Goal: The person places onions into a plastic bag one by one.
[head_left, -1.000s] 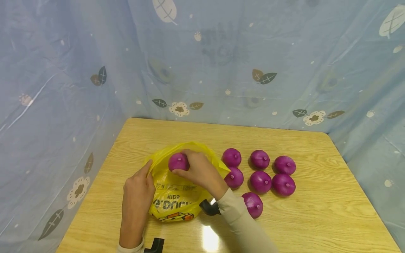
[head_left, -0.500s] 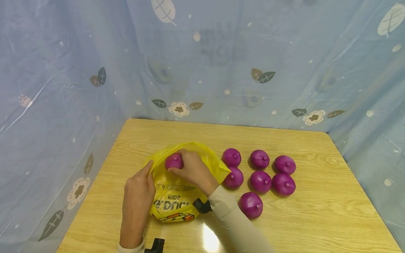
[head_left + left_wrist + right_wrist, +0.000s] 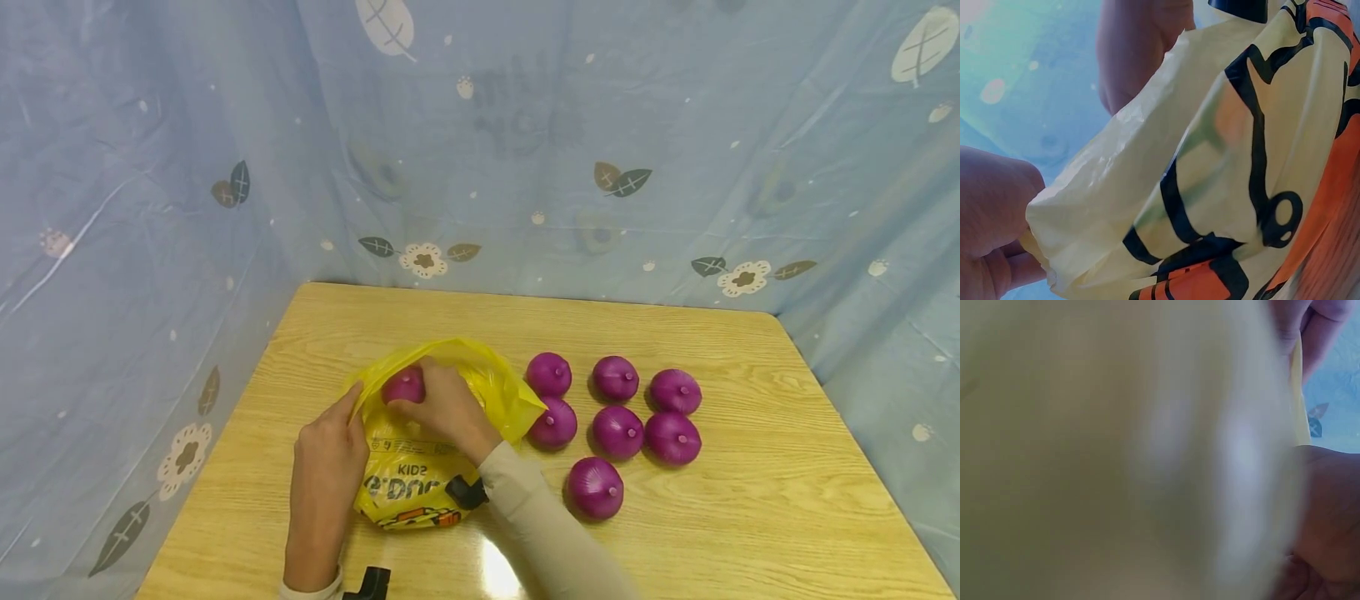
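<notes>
A yellow plastic bag [image 3: 405, 500] with black print lies mouth-up on the table. My left hand [image 3: 328, 458] pinches its left rim; in the left wrist view the fingers of that left hand [image 3: 997, 215] grip the bag's edge [image 3: 1104, 187]. Inside the mouth, my right hand [image 3: 450, 408] holds a purple onion [image 3: 402, 386] between thumb and fingers. Blurred bag plastic [image 3: 1097, 456] fills most of the right wrist view, hiding the onion there. Against the bag's right side sits another purple onion [image 3: 555, 423].
Several more purple onions stand to the right, among them a far one [image 3: 549, 374], a far-right one [image 3: 675, 392] and a near one [image 3: 595, 488]. A wooden table [image 3: 787, 500] carries everything. Blue patterned curtains [image 3: 525, 167] enclose its back and sides.
My right hand has moved left and deeper into the bag with the onion. The near onion is now uncovered by the right sleeve. My left hand keeps its place on the rim.
</notes>
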Available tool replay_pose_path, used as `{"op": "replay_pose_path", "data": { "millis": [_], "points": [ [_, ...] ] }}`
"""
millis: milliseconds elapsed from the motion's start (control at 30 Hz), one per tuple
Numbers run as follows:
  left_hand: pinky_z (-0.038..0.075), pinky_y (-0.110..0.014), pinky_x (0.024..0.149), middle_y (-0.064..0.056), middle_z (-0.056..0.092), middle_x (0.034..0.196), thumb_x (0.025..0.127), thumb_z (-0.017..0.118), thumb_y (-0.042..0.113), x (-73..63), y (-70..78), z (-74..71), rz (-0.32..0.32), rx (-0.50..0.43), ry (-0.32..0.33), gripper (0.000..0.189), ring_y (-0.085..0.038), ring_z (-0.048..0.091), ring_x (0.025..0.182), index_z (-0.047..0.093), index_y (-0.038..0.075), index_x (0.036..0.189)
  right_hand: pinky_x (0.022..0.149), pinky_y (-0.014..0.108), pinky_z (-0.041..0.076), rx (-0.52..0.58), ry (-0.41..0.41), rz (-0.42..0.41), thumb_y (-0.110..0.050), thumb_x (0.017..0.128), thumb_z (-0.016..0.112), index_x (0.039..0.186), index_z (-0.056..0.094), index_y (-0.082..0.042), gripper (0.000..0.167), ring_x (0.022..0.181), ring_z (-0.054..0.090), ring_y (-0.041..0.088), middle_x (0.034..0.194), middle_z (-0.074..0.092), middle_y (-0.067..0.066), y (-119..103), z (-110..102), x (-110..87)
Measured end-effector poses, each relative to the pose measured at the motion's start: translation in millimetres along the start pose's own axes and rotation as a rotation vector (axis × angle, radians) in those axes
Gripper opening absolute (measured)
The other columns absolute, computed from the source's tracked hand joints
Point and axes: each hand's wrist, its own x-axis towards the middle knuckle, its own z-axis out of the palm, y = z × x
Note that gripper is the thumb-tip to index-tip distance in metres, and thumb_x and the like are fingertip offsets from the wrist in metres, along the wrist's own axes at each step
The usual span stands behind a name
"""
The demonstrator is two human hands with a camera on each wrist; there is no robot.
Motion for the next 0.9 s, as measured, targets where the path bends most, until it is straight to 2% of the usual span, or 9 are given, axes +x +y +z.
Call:
{"op": "replay_pose_path", "data": {
  "millis": [100,233,467,633,733,900],
  "points": [
    [0.062,-0.049,0.065,-0.031,0.072,0.120,0.103,0.056,-0.005,-0.2,-0.8,0.1,0.015,-0.002,0.006,0.037,-0.032,0.073,0.083,0.066,-0.005,0.138,0.072,0.022,0.058,-0.005,0.014,0.001,-0.036,0.093,0.084,0.133,0.063,-0.008,0.054,0.090,0.071,0.014,0.113,0.075,0.009,0,3,0.9],
    [0.058,-0.042,0.058,-0.031,0.073,0.116,0.101,0.057,-0.007,-0.1,-1.7,0.8,0.029,-0.004,0.013,0.037,-0.028,0.067,0.071,0.067,-0.006,0.137,0.075,0.023,0.058,-0.016,0.022,0.001,-0.036,0.093,0.084,0.134,0.063,-0.009,0.053,0.091,0.069,0.012,0.112,0.074,0.007,1,5,2.7],
    [0.058,-0.042,0.059,-0.031,0.073,0.117,0.102,0.057,-0.006,-0.4,-2.2,0.9,0.020,0.000,0.006,0.037,-0.028,0.068,0.072,0.067,-0.004,0.137,0.072,0.023,0.057,-0.020,0.013,0.012,-0.035,0.091,0.086,0.130,0.064,-0.008,0.052,0.089,0.068,0.013,0.109,0.074,0.007,3,10,5.4],
    [0.056,-0.040,0.057,-0.030,0.074,0.116,0.102,0.057,-0.005,-0.9,-2.5,0.9,0.023,0.001,0.005,0.036,-0.026,0.066,0.067,0.067,-0.004,0.137,0.082,0.027,0.059,-0.036,0.006,-0.002,-0.033,0.091,0.086,0.133,0.061,-0.009,0.054,0.099,0.070,0.017,0.117,0.073,0.008,3,12,5.3],
    [0.053,-0.036,0.054,-0.030,0.074,0.116,0.102,0.057,-0.005,-0.7,-2.6,0.9,0.021,-0.004,0.007,0.036,-0.023,0.062,0.063,0.067,-0.004,0.137,0.088,0.029,0.059,-0.062,0.004,-0.004,-0.033,0.090,0.087,0.133,0.060,-0.010,0.056,0.103,0.070,0.017,0.119,0.073,0.007,2,10,3.1],
    [0.051,-0.035,0.053,-0.031,0.073,0.116,0.102,0.057,-0.006,-0.6,-2.7,0.5,0.019,-0.007,0.010,0.037,-0.023,0.061,0.061,0.067,-0.004,0.137,0.087,0.030,0.060,-0.142,0.013,-0.033,-0.038,0.090,0.086,0.134,0.063,-0.011,0.056,0.099,0.071,0.017,0.115,0.075,0.006,-7,-5,-8.0]
  ]
}}
